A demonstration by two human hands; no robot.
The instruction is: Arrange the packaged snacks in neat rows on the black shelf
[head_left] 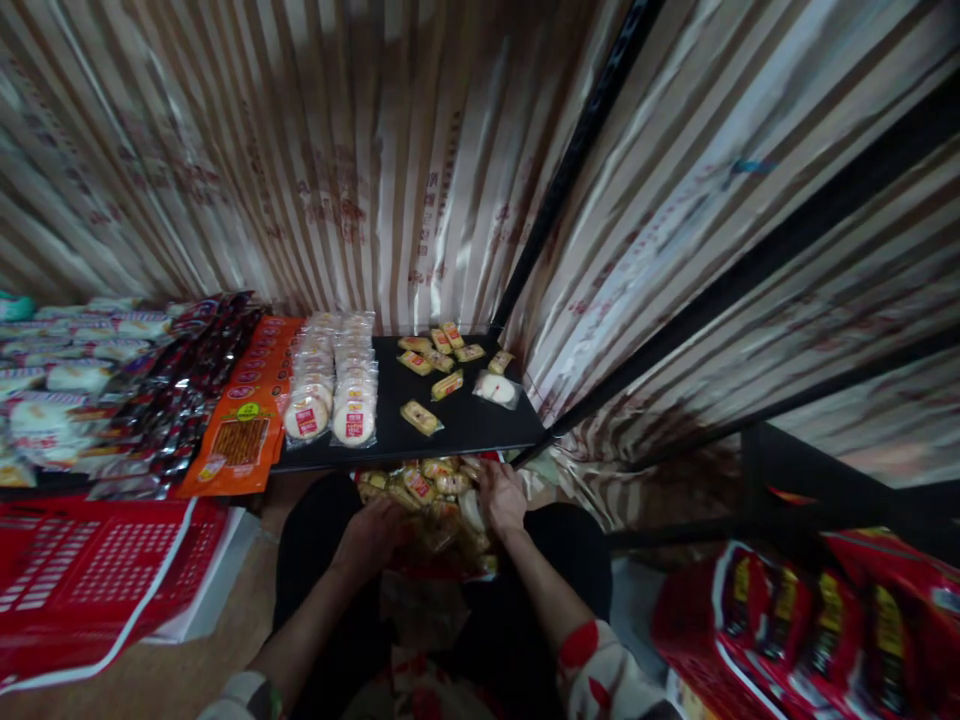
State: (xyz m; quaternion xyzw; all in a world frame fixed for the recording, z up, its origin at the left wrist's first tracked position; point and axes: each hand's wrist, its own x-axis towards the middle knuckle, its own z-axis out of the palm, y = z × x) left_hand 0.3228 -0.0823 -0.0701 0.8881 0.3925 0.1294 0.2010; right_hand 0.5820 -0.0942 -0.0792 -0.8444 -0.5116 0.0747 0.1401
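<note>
A heap of small wrapped yellow snack packets (420, 490) lies in a bag on my lap, just under the front edge of a black shelf (465, 425). My left hand (373, 533) rests in the heap, fingers curled down among the packets. My right hand (501, 497) reaches into the right side of the heap, its fingers bent over the packets. What either hand grips is hidden. Several loose yellow packets (437, 362) and a round white one (496, 390) lie on the shelf.
Two rows of round white cakes (334, 385) stand left of the loose packets, then orange packs (247, 430) and dark red packs (180, 390). A red basket (90, 580) sits at the lower left. Red bags (817, 620) lie at the lower right. Striped sheeting hangs behind.
</note>
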